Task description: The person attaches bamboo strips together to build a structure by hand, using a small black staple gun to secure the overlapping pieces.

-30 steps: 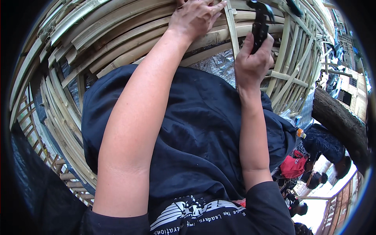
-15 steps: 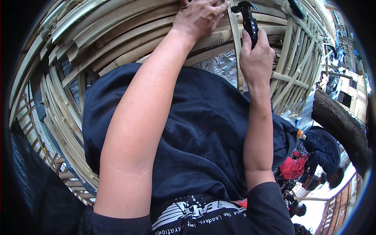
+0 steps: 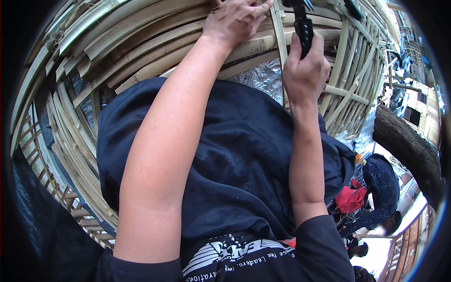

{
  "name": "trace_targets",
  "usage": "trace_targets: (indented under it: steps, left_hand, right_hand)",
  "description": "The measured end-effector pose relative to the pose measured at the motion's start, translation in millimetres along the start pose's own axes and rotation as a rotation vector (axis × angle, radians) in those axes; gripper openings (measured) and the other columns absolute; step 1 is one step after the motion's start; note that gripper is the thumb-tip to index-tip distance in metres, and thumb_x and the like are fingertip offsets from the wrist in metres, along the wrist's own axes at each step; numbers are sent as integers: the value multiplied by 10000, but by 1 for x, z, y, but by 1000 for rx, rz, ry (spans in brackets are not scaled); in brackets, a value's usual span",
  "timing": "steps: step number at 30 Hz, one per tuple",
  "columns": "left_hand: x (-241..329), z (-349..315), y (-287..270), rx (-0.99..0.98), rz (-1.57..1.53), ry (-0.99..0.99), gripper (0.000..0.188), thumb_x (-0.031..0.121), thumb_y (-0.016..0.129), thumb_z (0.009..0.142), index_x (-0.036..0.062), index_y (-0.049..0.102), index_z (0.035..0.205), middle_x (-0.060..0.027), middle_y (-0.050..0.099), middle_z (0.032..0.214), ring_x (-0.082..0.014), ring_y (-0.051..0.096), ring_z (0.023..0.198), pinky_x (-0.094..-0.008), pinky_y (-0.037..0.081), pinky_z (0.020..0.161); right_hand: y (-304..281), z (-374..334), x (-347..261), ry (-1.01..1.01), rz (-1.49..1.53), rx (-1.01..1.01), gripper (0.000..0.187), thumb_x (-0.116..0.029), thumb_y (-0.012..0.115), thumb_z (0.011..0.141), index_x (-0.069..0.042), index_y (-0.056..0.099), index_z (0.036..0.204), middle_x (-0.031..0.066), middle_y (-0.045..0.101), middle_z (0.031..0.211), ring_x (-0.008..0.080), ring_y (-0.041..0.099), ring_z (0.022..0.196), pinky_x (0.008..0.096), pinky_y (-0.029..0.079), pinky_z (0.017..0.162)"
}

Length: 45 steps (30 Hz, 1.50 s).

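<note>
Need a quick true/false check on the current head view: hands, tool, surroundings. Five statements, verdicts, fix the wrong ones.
1. The right hand grips a black claw hammer. True.
2. The left hand is also wrapped around the hammer's handle. False: it lies over the split-bamboo strips, apart from the hammer.
3. The hammer's head points toward the person's lap. False: it points away, toward the picture's upper edge.
4. A thick, dark brown trunk shows on the picture's right side. True.
5. The red fabric item is left of the left forearm. False: it is at lower right, beyond the right forearm.
</note>
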<state>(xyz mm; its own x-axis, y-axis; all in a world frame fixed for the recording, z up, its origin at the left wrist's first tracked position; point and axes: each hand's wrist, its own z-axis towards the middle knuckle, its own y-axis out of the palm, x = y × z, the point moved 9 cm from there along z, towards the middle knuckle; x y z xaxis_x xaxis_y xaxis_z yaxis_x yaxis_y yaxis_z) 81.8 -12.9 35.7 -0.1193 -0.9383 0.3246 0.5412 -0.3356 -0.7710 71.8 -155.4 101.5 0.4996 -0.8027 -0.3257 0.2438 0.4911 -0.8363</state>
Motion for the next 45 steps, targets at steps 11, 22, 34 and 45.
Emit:
trace_targets:
  steps: [11, 22, 34, 45]
  left_hand:
    - [-1, 6, -3, 11, -41, -11, 303, 213, 625, 970, 234, 708, 1260, -11, 645, 1035, -211, 569, 1067, -516, 338, 988]
    - [-5, 7, -7, 41, 18, 5, 324, 279, 666, 945, 247, 717, 1263, -8, 657, 1050, -203, 573, 1059, -511, 345, 950]
    - [0, 11, -7, 7, -24, -11, 337, 258, 642, 972, 261, 693, 1305, -14, 647, 1027, -199, 571, 1055, -507, 333, 950]
    - [-1, 4, -5, 55, 25, 9, 360, 226, 583, 980, 252, 673, 1327, -19, 650, 1035, -216, 569, 1051, -530, 334, 979]
  right_hand:
    - [14, 1, 14, 66, -65, -178, 180, -199, 621, 1012, -39, 586, 1087, 238, 714, 823, 450, 707, 742, 528, 532, 664]
    - [-1, -16, 5, -14, 31, 57, 225, -201, 636, 1022, -10, 565, 1117, 206, 702, 784, 423, 723, 752, 484, 547, 662]
    - [-14, -8, 7, 23, 180, 170, 191, -201, 631, 1008, -22, 593, 1064, 236, 700, 759, 454, 700, 706, 525, 520, 616]
    - [11, -6, 25, 19, 100, 55, 224, -204, 645, 1023, -6, 592, 1111, 201, 719, 831, 403, 726, 783, 465, 535, 693]
